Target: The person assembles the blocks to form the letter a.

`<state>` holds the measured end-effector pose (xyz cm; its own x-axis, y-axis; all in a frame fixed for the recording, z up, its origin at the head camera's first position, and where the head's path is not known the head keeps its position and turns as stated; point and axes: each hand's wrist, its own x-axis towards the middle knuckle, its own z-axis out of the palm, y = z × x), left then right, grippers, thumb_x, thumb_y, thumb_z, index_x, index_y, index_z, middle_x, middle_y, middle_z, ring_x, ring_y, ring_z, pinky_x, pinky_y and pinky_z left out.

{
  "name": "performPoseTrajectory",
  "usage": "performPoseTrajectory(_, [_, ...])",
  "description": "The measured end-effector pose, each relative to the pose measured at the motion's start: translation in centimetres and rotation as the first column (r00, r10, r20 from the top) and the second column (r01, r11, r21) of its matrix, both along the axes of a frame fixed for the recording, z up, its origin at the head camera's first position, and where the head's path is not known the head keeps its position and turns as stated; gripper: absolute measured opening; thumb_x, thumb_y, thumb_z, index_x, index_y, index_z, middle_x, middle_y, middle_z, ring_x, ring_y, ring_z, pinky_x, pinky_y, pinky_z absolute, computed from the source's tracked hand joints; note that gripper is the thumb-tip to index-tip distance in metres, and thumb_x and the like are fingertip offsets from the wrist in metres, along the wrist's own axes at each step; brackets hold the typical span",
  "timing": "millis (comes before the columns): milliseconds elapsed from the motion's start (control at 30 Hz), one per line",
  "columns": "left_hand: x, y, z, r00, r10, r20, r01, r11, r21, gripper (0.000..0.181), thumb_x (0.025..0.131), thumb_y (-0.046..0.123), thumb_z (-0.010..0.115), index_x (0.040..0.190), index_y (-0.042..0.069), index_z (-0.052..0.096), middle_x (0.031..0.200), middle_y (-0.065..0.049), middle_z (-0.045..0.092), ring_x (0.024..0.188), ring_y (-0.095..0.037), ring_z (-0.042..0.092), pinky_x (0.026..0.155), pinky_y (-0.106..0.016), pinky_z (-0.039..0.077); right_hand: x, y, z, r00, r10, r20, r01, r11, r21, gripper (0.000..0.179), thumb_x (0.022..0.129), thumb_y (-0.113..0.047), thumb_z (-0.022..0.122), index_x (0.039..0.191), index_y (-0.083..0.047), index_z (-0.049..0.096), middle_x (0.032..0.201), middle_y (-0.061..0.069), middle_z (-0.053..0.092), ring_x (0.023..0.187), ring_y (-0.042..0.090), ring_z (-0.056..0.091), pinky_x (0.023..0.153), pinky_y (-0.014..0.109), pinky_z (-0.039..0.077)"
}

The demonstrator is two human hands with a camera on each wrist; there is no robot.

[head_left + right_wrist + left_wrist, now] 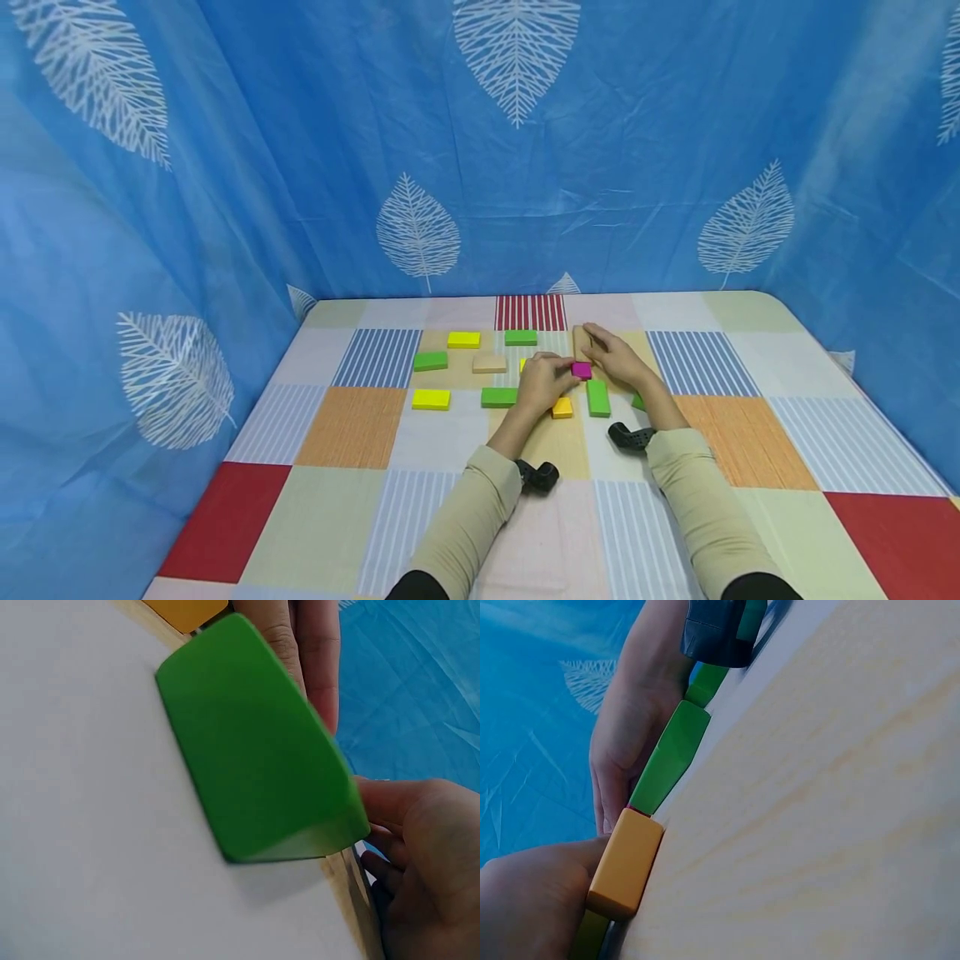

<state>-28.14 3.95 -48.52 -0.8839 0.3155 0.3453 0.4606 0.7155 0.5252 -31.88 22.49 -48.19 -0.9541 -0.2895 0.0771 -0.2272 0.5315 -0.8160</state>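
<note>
My left hand (546, 383) pinches the left side of a small magenta block (581, 372) between thumb and fingers. Just right of it, my right hand (615, 357) holds a plain wooden block (579, 340), index finger at its far end and thumb low by the magenta one. An orange block (562, 408) and a green block (597, 398) lie on the near side of both hands. In the left wrist view the orange block (626, 862) hides the left fingertips. The green block (255, 750) covers much of the work in the right wrist view.
Left of the hands lie yellow blocks (431, 400), green blocks (431, 361) and another wooden block (489, 364). A further green block (638, 402) peeks out beside the right wrist. A patchwork cloth (330, 517) covers the table; a blue leaf-print curtain (600, 167) hangs behind.
</note>
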Motion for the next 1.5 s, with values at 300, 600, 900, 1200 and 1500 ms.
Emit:
performPoseTrajectory(300, [-0.3, -0.1, -0.1, 0.998, 0.012, -0.056, -0.012, 1.0, -0.006, 0.033, 0.08, 0.034, 0.071, 0.108, 0.016, 0.07, 0.1, 0.001, 0.068, 0.101, -0.013, 0.057, 0.087, -0.027, 0.042, -0.1, -0.1, -0.2, 1.0, -0.006, -0.029, 0.006, 1.0, -0.024, 0.056, 0.096, -0.019, 0.05, 0.142, 0.003, 0.027, 0.148, 0.024, 0.019, 0.136, 0.039, 0.013, 0.11, 0.049, 0.011])
performPoseTrajectory(600, [-0.3, 0.0, -0.1, 0.998, 0.028, -0.053, -0.03, 0.999, -0.041, 0.036, 0.078, 0.04, 0.072, 0.108, 0.021, 0.07, 0.098, 0.003, 0.069, 0.1, -0.011, 0.056, 0.084, -0.024, 0.042, -0.2, -0.1, -0.2, 1.0, -0.003, -0.014, 0.002, 0.999, -0.041, 0.058, 0.096, -0.019, 0.051, 0.143, 0.004, 0.026, 0.148, 0.024, 0.019, 0.136, 0.039, 0.013, 0.11, 0.05, 0.012])
performPoseTrajectory(900, [0.1, -0.2, 0.8, 0.999, -0.002, -0.052, 0.002, 1.0, -0.006, 0.038, 0.081, 0.036, 0.07, 0.112, 0.014, 0.068, 0.105, 0.0, 0.067, 0.103, -0.014, 0.057, 0.09, -0.025, 0.044, -0.3, 1.0, 0.3, 0.998, 0.063, -0.004, -0.063, 0.998, -0.006, 0.066, 0.093, -0.026, 0.056, 0.144, 0.0, 0.023, 0.151, 0.018, 0.015, 0.137, 0.037, 0.012, 0.11, 0.05, 0.011])
performPoseTrajectory(1200, [2.7, -2.9, 1.2, 0.982, -0.175, -0.076, 0.176, 0.984, 0.006, 0.039, 0.084, 0.035, 0.067, 0.116, 0.012, 0.066, 0.11, -0.001, 0.066, 0.103, -0.012, 0.06, 0.09, -0.023, 0.045, -0.1, 1.4, 1.3, 0.983, 0.15, 0.103, -0.154, 0.988, 0.027, 0.084, 0.084, -0.032, 0.067, 0.147, -0.004, 0.018, 0.153, 0.016, 0.006, 0.138, 0.036, 0.003, 0.109, 0.053, 0.003])
performPoseTrajectory(1500, [4.0, -5.1, 0.6, 0.933, -0.354, -0.065, 0.346, 0.932, -0.105, 0.037, 0.086, 0.028, 0.066, 0.118, 0.011, 0.064, 0.114, 0.0, 0.064, 0.099, -0.006, 0.057, 0.088, -0.015, 0.043, -0.1, 1.3, 1.3, 0.976, 0.148, 0.159, -0.155, 0.987, 0.033, 0.088, 0.084, -0.034, 0.067, 0.148, -0.008, 0.012, 0.153, 0.016, 0.001, 0.138, 0.037, 0.0, 0.109, 0.053, 0.002])
